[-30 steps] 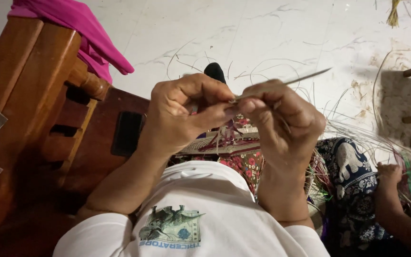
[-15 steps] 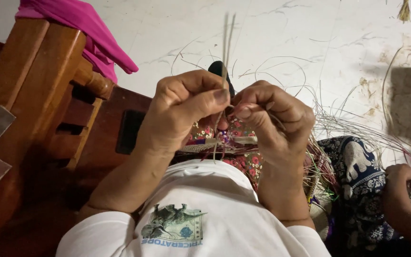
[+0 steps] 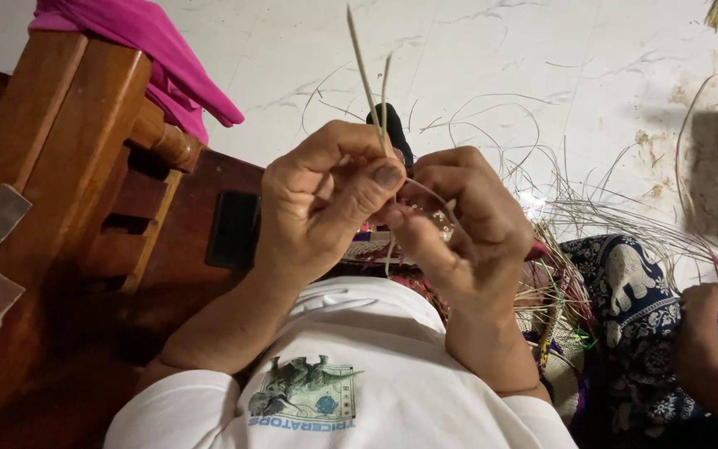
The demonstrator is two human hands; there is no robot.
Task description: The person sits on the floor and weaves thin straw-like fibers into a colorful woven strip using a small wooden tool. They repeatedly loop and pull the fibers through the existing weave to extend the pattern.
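Pinching two pale straw strands [image 3: 367, 79] upright between both hands | left hand [image 3: 326, 195] thumb clamped on them | right hand [image 3: 459, 224] closed around the lower ends | woven piece [image 3: 376, 245] in lap looks unfinished | loose strands [image 3: 608, 208] cover floor

Domestic interior, used as informal craft space. Pale marble-look floor [image 3: 542, 58], stained at right, strewn with loose straw strands [image 3: 608, 208]. Wooden furniture frame [image 3: 68, 166] at left, pink cloth [image 3: 159, 50] draped over it. Second person's hand [image 3: 704, 303] working fibres alongside, seated at floor level on patterned fabric [image 3: 633, 291].
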